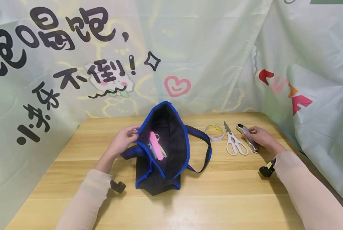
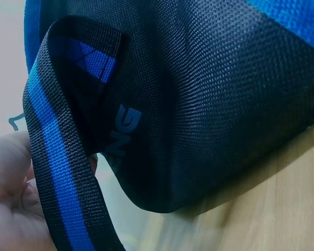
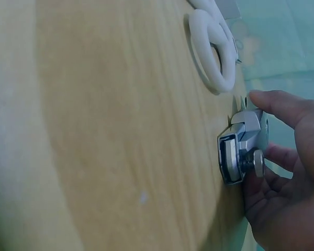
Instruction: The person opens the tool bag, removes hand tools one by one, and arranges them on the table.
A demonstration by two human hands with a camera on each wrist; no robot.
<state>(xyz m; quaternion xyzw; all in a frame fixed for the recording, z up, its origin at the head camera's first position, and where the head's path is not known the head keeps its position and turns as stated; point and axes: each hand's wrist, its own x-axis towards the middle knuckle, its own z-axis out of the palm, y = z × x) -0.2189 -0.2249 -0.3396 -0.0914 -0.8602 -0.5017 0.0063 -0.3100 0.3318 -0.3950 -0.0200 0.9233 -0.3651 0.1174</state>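
Note:
A black cloth bag (image 1: 174, 143) with blue trim lies tipped on the table, its mouth facing me. Inside it show a pink bar-shaped item (image 1: 156, 146) and some smaller things. My left hand (image 1: 126, 139) pinches the bag's left rim. In the left wrist view the striped handle (image 2: 60, 157) crosses in front of that hand and hides its fingertips. At the right, my right hand (image 1: 259, 135) grips a silver metal tool (image 1: 244, 128) with a black oval at its far end. The right wrist view shows its near end, a rectangular channel with a small knob (image 3: 258, 162).
White-handled scissors (image 1: 233, 140) lie just left of the silver tool, blades pointing away. A roll of tape (image 1: 214, 132) sits between the scissors and the bag, near the bag's right handle (image 1: 207, 151). A printed cloth (image 1: 206, 64) hangs behind the wooden table (image 1: 217, 198).

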